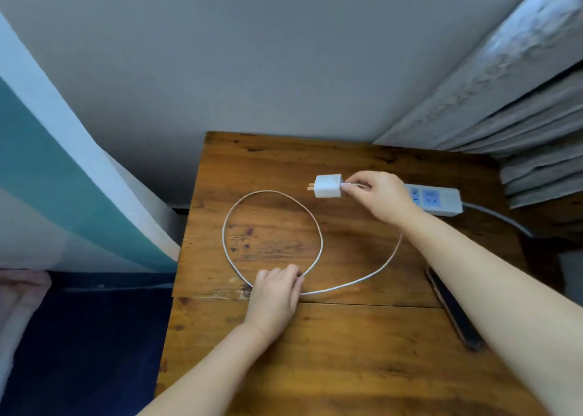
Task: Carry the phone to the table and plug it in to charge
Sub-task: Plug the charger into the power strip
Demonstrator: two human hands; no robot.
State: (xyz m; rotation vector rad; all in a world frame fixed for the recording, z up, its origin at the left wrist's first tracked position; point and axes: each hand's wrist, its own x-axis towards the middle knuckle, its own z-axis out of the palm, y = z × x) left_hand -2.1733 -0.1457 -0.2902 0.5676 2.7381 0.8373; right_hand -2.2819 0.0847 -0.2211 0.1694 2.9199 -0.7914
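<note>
Right hand (378, 195) pinches the white cable's (318, 236) plug end at the back of the white cube charger (328, 186), lifted with its 2 prongs pointing left, probably seating the connector before it goes into the power strip (437, 199) just behind. Left hand (276, 292) is closed on the cable where its loop crosses, likely to pin the slack. Cable looks braided, table (347, 352) is worn wood planks. Phone (454, 311), a dark slab, lies at the table's right edge under the right forearm.
</note>
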